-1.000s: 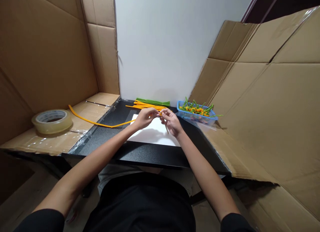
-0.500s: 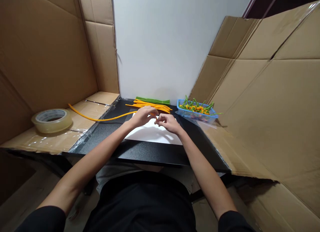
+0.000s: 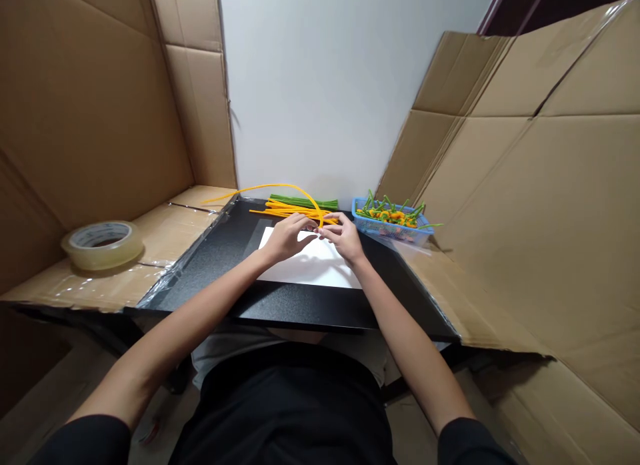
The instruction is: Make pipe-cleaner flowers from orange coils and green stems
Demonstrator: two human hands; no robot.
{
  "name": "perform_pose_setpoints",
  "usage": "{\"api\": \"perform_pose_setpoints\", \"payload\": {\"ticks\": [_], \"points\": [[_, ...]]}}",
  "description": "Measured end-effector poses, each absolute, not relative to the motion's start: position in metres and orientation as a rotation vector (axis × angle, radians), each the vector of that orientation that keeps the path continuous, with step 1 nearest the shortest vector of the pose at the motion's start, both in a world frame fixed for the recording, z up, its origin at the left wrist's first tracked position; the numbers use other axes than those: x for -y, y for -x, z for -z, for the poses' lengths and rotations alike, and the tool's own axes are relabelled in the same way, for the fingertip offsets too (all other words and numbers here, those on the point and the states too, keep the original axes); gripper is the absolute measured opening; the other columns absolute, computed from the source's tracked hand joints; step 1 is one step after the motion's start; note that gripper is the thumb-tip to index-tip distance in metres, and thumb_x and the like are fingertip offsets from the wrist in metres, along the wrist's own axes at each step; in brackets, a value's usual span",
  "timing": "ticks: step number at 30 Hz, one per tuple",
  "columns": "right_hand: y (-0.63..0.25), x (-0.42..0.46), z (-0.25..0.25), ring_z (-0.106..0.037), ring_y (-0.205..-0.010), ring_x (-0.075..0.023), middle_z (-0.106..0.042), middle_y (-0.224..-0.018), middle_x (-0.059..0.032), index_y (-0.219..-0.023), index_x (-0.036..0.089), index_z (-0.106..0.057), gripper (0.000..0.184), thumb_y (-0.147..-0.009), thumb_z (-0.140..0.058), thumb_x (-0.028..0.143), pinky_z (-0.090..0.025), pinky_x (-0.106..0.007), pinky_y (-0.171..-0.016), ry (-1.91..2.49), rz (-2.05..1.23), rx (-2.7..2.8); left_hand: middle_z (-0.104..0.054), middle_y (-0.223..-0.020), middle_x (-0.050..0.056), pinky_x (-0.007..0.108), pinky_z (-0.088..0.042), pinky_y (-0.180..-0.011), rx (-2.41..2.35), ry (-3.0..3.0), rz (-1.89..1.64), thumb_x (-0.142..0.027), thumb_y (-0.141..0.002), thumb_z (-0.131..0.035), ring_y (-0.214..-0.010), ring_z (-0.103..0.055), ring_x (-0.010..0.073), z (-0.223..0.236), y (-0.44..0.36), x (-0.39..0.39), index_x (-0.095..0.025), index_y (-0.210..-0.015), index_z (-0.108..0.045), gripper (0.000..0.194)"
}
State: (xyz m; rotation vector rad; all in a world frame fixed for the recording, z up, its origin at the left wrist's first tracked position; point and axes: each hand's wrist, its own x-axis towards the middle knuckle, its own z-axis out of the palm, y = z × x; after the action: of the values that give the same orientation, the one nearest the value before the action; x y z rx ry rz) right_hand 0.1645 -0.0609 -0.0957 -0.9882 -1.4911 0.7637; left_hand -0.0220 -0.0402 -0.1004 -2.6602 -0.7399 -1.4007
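Orange pipe cleaner point(image 3: 283, 185) arcing over the table point(image 3: 210, 271)
Right hand point(image 3: 346, 241) pinches its end above the white sheet point(image 3: 310, 270); left hand point(image 3: 286, 241) is just beside, thumb and fingers apart.

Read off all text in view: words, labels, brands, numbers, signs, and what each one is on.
Wide roll of clear tape: print around the inside of its core, too small and blurred to read.
Brown cardboard panels: no text visible.
White rectangular sheet: no text visible.
Blue plastic mesh basket: no text visible.
Nothing legible to quote.
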Motion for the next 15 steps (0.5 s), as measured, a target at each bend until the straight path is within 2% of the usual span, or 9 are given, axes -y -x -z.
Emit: {"api": "perform_pose_setpoints", "payload": {"ticks": [2, 3, 7, 11, 15], "points": [[-0.164, 0.060, 0.097, -0.069, -0.067, -0.0191, -0.074, -0.072, -0.0014, -0.114, 0.021, -0.059, 0.055, -0.066, -0.081, 0.038, -0.054, -0.034, -0.068, 0.978, -0.796, 1.470, -0.070, -0.096, 0.005, 0.029, -0.047, -0.079, 0.765, 2.597, 1.403, -0.028, -0.090, -0.066, -0.091, -0.063, 0.0199, 0.103, 0.021, 0.040, -0.020, -0.099, -0.065, 0.012], [-0.163, 0.060, 0.098, -0.069, -0.068, -0.0195, -0.074, -0.073, -0.0020, -0.113, 0.020, -0.061, 0.056, -0.065, -0.081, 0.037, -0.055, -0.034, -0.069, 0.971, -0.808, 1.476, -0.071, -0.096, 0.005, 0.029, -0.047, -0.080, 0.787, 2.574, 1.390, -0.029, -0.090, -0.067, -0.092, -0.063, 0.0203, 0.104, 0.020, 0.040, -0.020, -0.098, -0.066, 0.012], [-0.159, 0.058, 0.103, -0.070, -0.074, -0.0218, -0.075, -0.080, -0.0061, -0.090, 0.018, -0.071, 0.033, -0.065, -0.080, 0.039, -0.056, -0.037, -0.073, 0.947, -0.802, 1.537, -0.072, -0.089, 0.005, 0.030, -0.046, -0.074, 0.909, 2.498, 1.303, -0.027, -0.090, -0.067, -0.087, -0.064, 0.0214, 0.104, 0.018, 0.040, -0.019, -0.090, -0.068, 0.008], [-0.155, 0.056, 0.106, -0.070, -0.084, -0.0230, -0.075, -0.085, -0.0062, -0.086, 0.019, -0.073, 0.025, -0.070, -0.077, 0.039, -0.055, -0.037, -0.079, 0.952, -0.701, 1.539, -0.072, -0.087, 0.005, 0.030, -0.046, -0.071, 0.990, 2.447, 1.255, -0.025, -0.091, -0.065, -0.086, -0.065, 0.0212, 0.105, 0.017, 0.041, -0.020, -0.088, -0.069, 0.007], [-0.156, 0.055, 0.106, -0.065, -0.081, -0.0227, -0.073, -0.084, -0.0059, -0.078, 0.021, -0.073, 0.021, -0.072, -0.075, 0.040, -0.052, -0.038, -0.079, 0.998, -0.518, 1.516, -0.072, -0.091, 0.007, 0.032, -0.046, -0.072, 1.006, 2.447, 1.171, -0.025, -0.092, -0.063, -0.088, -0.065, 0.0231, 0.107, 0.015, 0.043, -0.019, -0.092, -0.069, 0.009]]}}
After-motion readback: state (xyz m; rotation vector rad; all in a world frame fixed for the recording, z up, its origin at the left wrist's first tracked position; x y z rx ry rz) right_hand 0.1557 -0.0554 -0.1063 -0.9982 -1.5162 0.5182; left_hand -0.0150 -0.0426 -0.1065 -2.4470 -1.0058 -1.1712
